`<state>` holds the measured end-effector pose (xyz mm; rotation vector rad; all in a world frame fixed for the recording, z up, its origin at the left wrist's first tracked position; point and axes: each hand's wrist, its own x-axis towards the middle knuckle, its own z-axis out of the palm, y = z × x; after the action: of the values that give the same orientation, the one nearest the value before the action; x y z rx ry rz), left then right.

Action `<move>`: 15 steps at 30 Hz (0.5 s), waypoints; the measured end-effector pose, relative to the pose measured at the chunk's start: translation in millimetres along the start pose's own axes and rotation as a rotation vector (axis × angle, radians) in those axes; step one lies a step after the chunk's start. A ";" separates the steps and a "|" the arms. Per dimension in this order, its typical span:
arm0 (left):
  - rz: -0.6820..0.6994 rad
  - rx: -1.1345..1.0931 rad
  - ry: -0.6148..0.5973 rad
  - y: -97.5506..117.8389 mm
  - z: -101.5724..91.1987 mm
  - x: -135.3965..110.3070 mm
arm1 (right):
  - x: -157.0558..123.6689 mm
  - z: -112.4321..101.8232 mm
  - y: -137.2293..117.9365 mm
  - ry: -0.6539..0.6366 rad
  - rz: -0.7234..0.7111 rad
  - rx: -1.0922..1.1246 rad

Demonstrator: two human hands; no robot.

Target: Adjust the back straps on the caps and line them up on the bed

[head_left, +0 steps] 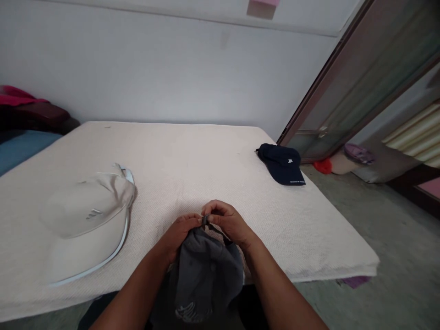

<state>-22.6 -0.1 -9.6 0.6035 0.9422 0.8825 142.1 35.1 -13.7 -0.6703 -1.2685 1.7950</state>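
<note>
A dark grey cap [209, 270] hangs over the near edge of the bed, its embroidered front turned down toward me. My left hand [180, 233] pinches the cap's back strap [205, 220] from the left side. From the right, my right hand [228, 222] grips the same strap near its buckle, thumb and fingers pressed together. Between the strap and the crown shows the cap's rear opening. To the left lies a cream cap [99, 206] with a pale blue brim edge. Farther off at the right rests a navy cap [280, 160] with small white lettering.
A bed or table with a whitish textured cover [192, 160] spans the view, against a white wall [172, 68]. Dark and pink items [30, 110] are piled at the far left. On the right are a door frame [330, 73], a grey floor [388, 229] and a red item [323, 166].
</note>
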 end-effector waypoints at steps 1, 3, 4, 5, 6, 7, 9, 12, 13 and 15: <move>-0.004 0.005 -0.005 -0.1 0.5 -0.1 | 0.3 0.6 0.0 0.026 -0.014 0.036; -0.016 0.008 -0.015 0.1 1.3 -1.0 | 1.0 1.1 -0.6 0.065 -0.021 0.105; -0.025 0.005 -0.022 0.4 1.6 -1.6 | 1.3 1.1 -1.2 0.073 -0.013 0.139; -0.034 0.001 -0.026 0.7 1.8 -2.3 | 1.5 1.2 -1.8 0.074 -0.002 0.173; -0.042 -0.004 -0.030 1.0 2.0 -2.9 | 1.5 1.4 -2.5 0.080 0.005 0.206; -0.049 -0.004 -0.033 1.2 2.0 -3.4 | 1.3 1.8 -3.1 0.092 0.009 0.234; -0.055 -0.003 -0.039 1.2 1.7 -3.7 | 0.4 3.1 -4.2 0.126 0.012 0.273; -0.076 -0.029 -0.086 0.0 0.9 -2.8 | -1.9 4.6 -6.5 0.161 0.029 0.298; -0.079 -0.043 -0.106 -0.6 0.6 -2.3 | -2.7 4.6 -7.7 0.172 0.030 0.304; -0.072 -0.054 -0.135 -1.8 0.2 -0.9 | -4.6 4.0 -10.5 0.197 0.008 0.324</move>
<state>-22.0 -1.8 -10.5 0.5720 0.8111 0.7910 144.6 30.9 -2.6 -0.6481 -0.8224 1.8365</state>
